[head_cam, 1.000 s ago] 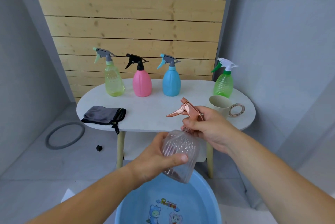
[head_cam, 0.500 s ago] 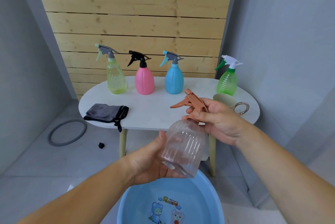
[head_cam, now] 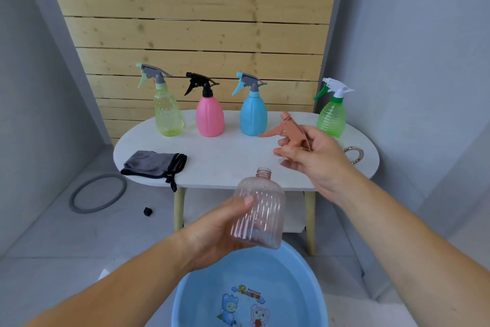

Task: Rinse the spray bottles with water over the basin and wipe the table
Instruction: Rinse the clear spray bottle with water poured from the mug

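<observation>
We grip the clear pink bottle [head_cam: 258,214] upright in our left hand [head_cam: 220,231] over the blue basin [head_cam: 185,297] — its open neck points up, well apart from the trigger sprayer head [head_cam: 287,130] pinched in our right hand [head_cam: 315,157].

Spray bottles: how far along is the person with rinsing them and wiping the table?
Early on. Done: the trigger top is off the clear bottle. In hand: the right hand holds that top, the left hand grips the bottle above the blue basin. Left, likely: rinsing it, then the yellow bottle, pink bottle, blue bottle and green bottle capped on the table, and wiping with the folded grey cloth.
</observation>
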`<action>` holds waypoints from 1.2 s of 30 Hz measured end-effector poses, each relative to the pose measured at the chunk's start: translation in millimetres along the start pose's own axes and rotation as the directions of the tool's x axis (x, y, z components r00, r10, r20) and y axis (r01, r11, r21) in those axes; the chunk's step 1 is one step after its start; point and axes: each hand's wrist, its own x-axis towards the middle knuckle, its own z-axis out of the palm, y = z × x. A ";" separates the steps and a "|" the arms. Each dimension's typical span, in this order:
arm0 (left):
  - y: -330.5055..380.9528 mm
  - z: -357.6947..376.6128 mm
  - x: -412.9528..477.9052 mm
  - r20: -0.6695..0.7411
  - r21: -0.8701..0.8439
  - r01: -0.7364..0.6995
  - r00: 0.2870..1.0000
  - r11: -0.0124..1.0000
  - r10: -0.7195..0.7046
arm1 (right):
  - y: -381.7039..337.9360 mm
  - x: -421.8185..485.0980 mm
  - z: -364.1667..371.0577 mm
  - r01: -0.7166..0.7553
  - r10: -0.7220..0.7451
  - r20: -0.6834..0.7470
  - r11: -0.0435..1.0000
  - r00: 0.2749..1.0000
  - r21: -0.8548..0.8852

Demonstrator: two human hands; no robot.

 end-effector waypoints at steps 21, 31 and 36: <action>-21.2 -35.0 -7.7 -0.166 0.117 0.034 0.986 0.993 -0.014 | 84.0 71.8 29.7 -0.273 0.152 -0.445 0.936 0.883 -0.221; -18.8 -38.6 -1.6 -0.166 0.160 0.032 0.986 0.987 -0.005 | 88.8 78.3 29.6 -0.359 0.151 -0.365 0.706 0.919 -0.610; -17.9 -34.3 1.1 -0.157 0.158 0.017 0.988 0.987 0.008 | 79.0 73.8 24.0 -0.347 0.110 -0.344 0.537 0.932 -0.769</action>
